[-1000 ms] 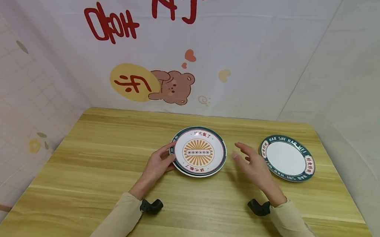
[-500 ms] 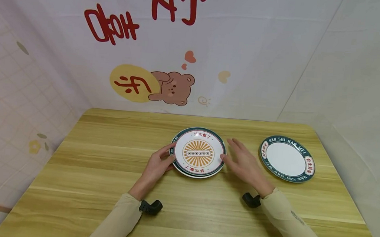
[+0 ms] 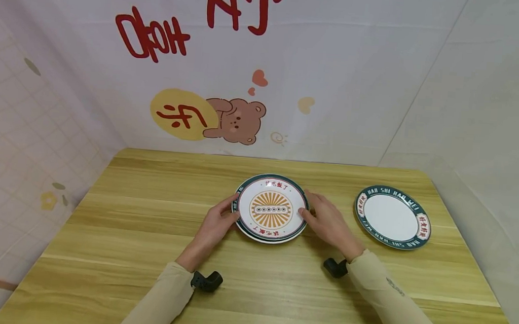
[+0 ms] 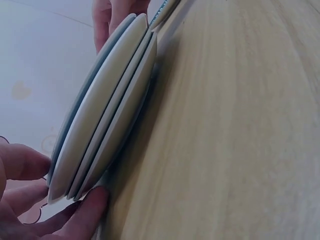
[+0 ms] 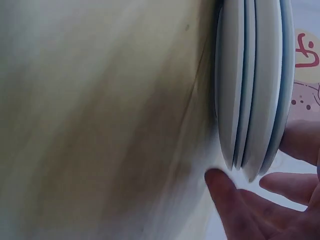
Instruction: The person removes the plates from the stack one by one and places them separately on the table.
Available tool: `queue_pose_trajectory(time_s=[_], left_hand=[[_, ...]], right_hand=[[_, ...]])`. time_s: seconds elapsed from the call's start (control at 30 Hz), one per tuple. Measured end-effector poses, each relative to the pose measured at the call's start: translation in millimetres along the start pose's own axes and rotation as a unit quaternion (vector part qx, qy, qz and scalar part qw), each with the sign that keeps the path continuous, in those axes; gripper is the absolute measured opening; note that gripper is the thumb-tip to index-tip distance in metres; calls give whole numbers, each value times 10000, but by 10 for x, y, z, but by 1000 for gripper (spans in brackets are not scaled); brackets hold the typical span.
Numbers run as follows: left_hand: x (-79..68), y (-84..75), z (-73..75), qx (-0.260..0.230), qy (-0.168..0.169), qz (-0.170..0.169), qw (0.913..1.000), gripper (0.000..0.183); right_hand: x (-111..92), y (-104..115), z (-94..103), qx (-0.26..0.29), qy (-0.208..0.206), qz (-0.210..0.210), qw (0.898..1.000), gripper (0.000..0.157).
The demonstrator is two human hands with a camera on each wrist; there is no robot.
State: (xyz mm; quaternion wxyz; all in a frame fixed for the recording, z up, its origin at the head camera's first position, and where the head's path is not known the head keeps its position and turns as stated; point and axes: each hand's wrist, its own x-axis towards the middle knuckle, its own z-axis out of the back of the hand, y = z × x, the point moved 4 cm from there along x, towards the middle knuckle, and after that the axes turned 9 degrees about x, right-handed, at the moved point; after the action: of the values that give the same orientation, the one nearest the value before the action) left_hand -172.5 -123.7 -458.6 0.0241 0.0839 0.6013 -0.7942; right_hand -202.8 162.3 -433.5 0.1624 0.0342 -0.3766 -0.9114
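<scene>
Plate stack (image 3: 247, 222), orange sunburst (image 3: 271, 199) shown only by head view, layered rims (image 5: 245, 90) distinct in wrist views, left hand (image 3: 213, 222) pinching one edge, right hand (image 3: 328, 223) spread at the opposite edge

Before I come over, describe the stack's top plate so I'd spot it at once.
On the table, find the stack between the left hand and the right hand. The top plate has a green rim like the other plate, farther right, but its white centre bears an orange sunburst.
</scene>
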Motion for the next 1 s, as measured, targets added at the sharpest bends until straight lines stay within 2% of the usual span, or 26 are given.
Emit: queue_pose_trajectory(time_s=[0.23, 0.5, 0.73, 1.0], left_hand=[[2, 27, -1, -126, 96, 9, 9999, 55], [-2, 47, -5, -341, 125, 50, 9993, 54], [-6, 53, 3, -514, 155, 40, 9985, 53], [-2, 48, 8, -587, -34, 90, 9982, 48]], right_hand=[[25, 9, -31, 189, -13, -138, 9997, 56], [-15, -8, -42, 528, -59, -496, 9974, 56], [-21, -25, -32, 681, -66, -549, 9961, 56], [6, -71, -8, 929, -94, -650, 9935, 55]])
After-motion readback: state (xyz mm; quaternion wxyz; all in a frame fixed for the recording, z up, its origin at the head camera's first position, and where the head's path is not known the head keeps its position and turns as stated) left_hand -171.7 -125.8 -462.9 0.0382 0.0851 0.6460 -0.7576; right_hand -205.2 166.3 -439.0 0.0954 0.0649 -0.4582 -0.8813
